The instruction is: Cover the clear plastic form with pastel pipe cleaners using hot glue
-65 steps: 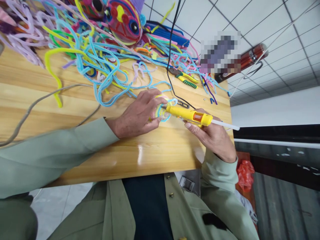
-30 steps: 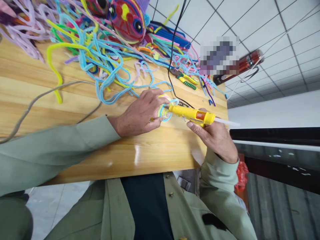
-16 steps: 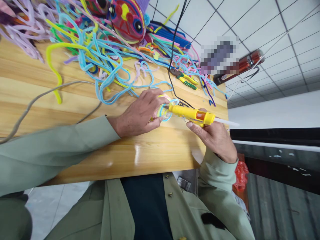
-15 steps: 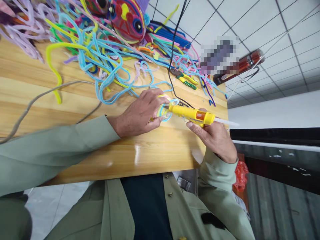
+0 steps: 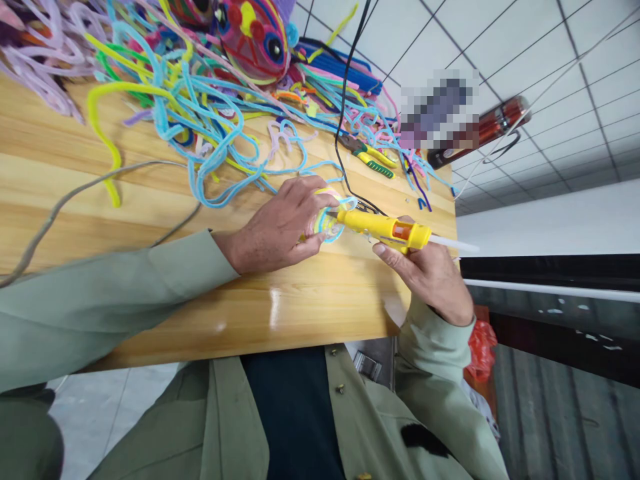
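My left hand (image 5: 280, 223) is closed around a small coiled pipe-cleaner piece (image 5: 327, 223) in light blue, yellow and pink, pressed on the wooden table (image 5: 150, 227). My right hand (image 5: 430, 277) grips a yellow glue gun (image 5: 387, 230) with a white glue stick (image 5: 453, 245) out its back. The gun's nozzle touches the coiled piece. A black cord (image 5: 345, 100) runs from the gun up across the table.
A heap of loose pipe cleaners (image 5: 190, 100) in several colours covers the far table. A red fish-shaped craft (image 5: 253, 37) lies among them. Yellow-green pliers (image 5: 373, 160) sit right of the cord. A grey cable (image 5: 75, 197) crosses the left side. The table's right edge is near my right hand.
Almost nothing moves. Both hands hold their places with the glue gun's nozzle on the coiled piece; the view shifts slightly.
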### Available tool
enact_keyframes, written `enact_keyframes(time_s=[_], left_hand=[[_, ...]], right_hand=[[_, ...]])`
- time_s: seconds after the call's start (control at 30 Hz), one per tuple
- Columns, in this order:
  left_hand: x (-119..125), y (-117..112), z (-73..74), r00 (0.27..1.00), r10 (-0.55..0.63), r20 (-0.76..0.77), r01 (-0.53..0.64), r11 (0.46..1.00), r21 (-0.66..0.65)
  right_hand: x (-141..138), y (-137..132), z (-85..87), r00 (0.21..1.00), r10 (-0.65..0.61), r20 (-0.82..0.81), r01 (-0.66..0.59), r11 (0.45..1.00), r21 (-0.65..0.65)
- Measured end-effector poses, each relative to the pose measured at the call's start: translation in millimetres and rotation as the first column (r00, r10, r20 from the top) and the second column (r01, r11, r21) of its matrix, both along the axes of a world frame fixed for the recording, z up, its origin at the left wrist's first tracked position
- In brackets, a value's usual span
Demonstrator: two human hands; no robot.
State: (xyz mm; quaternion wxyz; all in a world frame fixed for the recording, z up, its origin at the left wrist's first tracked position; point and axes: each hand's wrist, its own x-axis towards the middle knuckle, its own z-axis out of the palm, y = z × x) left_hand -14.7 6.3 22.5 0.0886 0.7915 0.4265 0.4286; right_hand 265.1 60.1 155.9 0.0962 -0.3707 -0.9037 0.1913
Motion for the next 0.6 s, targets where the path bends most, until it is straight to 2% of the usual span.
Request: enact_keyframes(time_s=[0.6], left_hand=[[0.4, 0.9, -1.2, 1.0, -0.006, 0.017, 0.006, 1.0, 0.024]], right_hand=[[2.6, -1.5, -2.1, 1.0, -0.02, 0.001, 0.02, 1.0, -0.017]])
